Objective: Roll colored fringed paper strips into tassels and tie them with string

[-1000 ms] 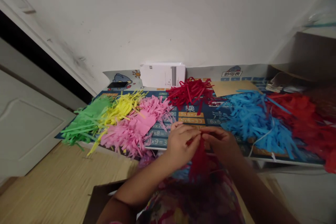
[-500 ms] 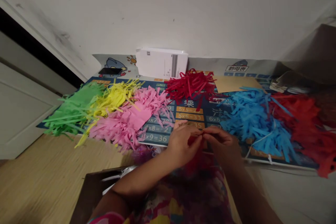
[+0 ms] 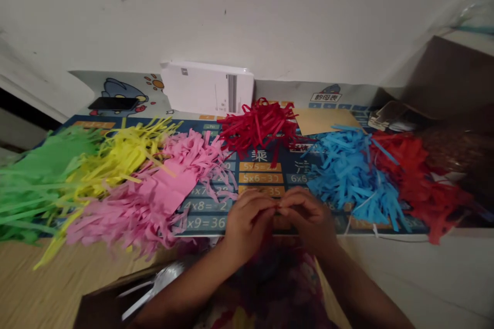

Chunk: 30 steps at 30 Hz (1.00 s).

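At the table's front edge, my left hand [image 3: 247, 223] and my right hand [image 3: 312, 221] meet with thumbs and fingertips pinched together. Both hold a piece of red tissue paper [image 3: 267, 236], mostly hidden behind the fingers and dim below them. Just beyond lies a pile of dark red paper fringe [image 3: 260, 128]. Pink fringed tissue paper [image 3: 173, 185] spreads to the left of my left hand. Blue fringed paper [image 3: 353, 169] lies close to the right of my right hand, with a thin white string across it.
Farther left are yellow fringe [image 3: 121, 159] and green fringe [image 3: 50, 164]; red fringe [image 3: 417, 180] is at right. A white box [image 3: 204, 87] leans on the wall beside a dark phone [image 3: 116, 104]. Tan paper [image 3: 328, 121] lies behind. An open carton [image 3: 100, 298] stands below left.
The view has shifted right and closer, so the table's things appear farther left. Both hands stay pinched together on the red paper.
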Each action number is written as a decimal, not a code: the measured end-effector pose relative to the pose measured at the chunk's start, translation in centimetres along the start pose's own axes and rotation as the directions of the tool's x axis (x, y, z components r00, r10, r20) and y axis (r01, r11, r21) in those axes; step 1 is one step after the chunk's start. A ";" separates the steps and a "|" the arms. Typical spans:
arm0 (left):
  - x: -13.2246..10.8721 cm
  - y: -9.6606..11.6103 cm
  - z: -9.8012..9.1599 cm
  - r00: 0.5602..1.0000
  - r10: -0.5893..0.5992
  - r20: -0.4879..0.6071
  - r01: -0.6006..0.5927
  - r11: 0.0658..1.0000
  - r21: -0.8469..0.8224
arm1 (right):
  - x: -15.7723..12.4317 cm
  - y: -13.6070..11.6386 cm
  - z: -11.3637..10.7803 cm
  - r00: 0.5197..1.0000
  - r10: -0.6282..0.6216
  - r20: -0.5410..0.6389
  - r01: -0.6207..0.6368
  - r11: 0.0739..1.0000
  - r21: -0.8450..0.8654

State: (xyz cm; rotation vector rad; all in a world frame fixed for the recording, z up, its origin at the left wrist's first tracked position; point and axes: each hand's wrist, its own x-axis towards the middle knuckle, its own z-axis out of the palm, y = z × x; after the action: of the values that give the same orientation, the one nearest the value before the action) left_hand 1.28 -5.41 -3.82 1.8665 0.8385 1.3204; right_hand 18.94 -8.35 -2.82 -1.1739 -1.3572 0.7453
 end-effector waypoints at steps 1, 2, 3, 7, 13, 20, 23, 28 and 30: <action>0.2 0.0 -0.3 0.992 -0.126 0.000 0.125 0.985 -0.117 | 1.2 0.4 -1.4 1.000 -0.003 -0.028 0.000 0.995 -0.103; 0.4 -0.1 -0.7 0.964 -0.265 0.018 0.261 0.930 -0.260 | 2.5 0.9 -3.0 0.999 0.008 -0.054 -0.020 0.976 -0.217; 0.6 -0.1 -1.0 0.920 -0.388 0.058 0.376 0.831 -0.410 | 3.9 1.6 -4.7 0.989 0.009 -0.147 -0.060 0.938 -0.342; 1.2 -0.4 -1.9 0.766 -0.605 0.217 0.543 0.428 -0.722 | 8.1 4.7 -9.7 0.986 0.157 0.063 -0.040 0.575 -0.817; 0.8 -1.2 -1.5 0.784 -0.588 0.200 0.563 0.537 -0.628 | 8.5 6.2 -7.9 0.891 0.394 0.227 0.125 0.267 -0.956; 0.9 -1.1 -1.5 0.818 -0.555 0.149 0.563 0.721 -0.404 | 8.2 4.1 -7.0 0.911 0.350 0.217 0.121 0.276 -0.953; 0.6 -0.8 -1.2 0.810 -0.564 0.162 0.574 0.703 -0.419 | 6.0 2.0 -5.4 0.952 0.103 0.289 0.167 0.618 -0.769; -0.1 -0.2 -0.7 0.834 -0.528 0.158 0.544 0.742 -0.392 | 1.2 0.1 -0.7 0.980 -0.029 0.197 0.059 0.987 -0.151; -0.3 0.1 -0.8 0.844 -0.513 0.157 0.533 0.772 -0.346 | -0.1 0.2 0.8 0.992 0.064 0.104 -0.064 0.998 -0.004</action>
State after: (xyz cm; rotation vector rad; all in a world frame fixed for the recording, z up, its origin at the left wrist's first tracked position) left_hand 0.41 -5.57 -3.66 1.2315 0.9156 0.9808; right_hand 18.20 -8.26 -3.18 -1.1981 -1.4112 0.8627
